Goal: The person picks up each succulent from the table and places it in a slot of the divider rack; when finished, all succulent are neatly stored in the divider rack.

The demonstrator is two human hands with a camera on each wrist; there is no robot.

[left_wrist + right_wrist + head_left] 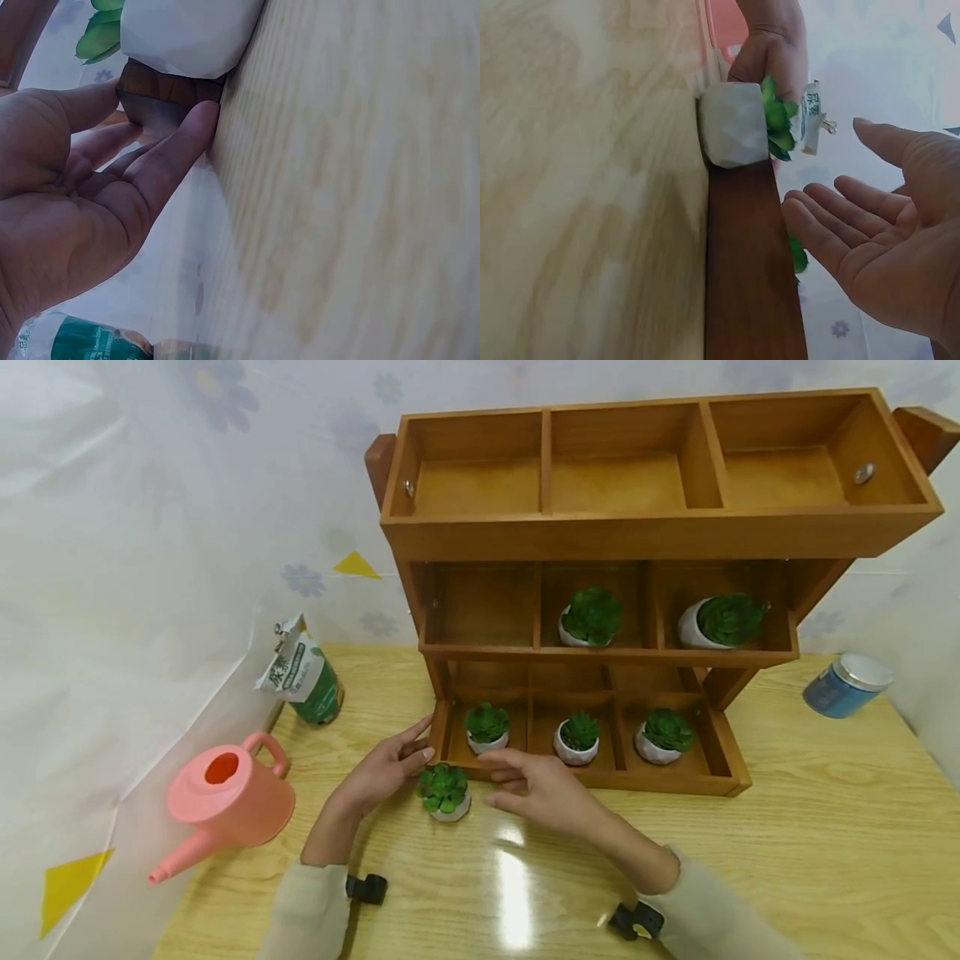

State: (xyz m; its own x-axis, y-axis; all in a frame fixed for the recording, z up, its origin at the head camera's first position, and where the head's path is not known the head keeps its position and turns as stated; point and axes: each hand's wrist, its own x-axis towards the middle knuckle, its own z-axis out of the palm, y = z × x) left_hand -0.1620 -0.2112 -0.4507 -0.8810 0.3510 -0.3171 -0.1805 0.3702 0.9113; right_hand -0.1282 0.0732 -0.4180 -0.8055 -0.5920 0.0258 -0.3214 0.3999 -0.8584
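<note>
A potted succulent (pixel 444 792) in a small white faceted pot stands on the table at the front left corner of a three-tier wooden shelf (pixel 660 537). My left hand (pixel 386 770) touches that bottom corner with fairly straight fingers; the left wrist view shows the fingertips against the wooden corner (pixel 157 94), just behind the white pot (pixel 191 34). To the right of the loose plant hovers my right hand (pixel 551 789), fingers spread and holding nothing. The right wrist view has its palm (pixel 885 240) apart from the front board (pixel 742 255) and the pot.
Several succulents, such as one in the left bottom compartment (pixel 487 727), fill bottom and middle compartments. At left stand a pink watering can (pixel 240 802) and a green-and-white bag (pixel 311 681) with a clip. A blue jar (pixel 843 687) with a silver lid stands at right.
</note>
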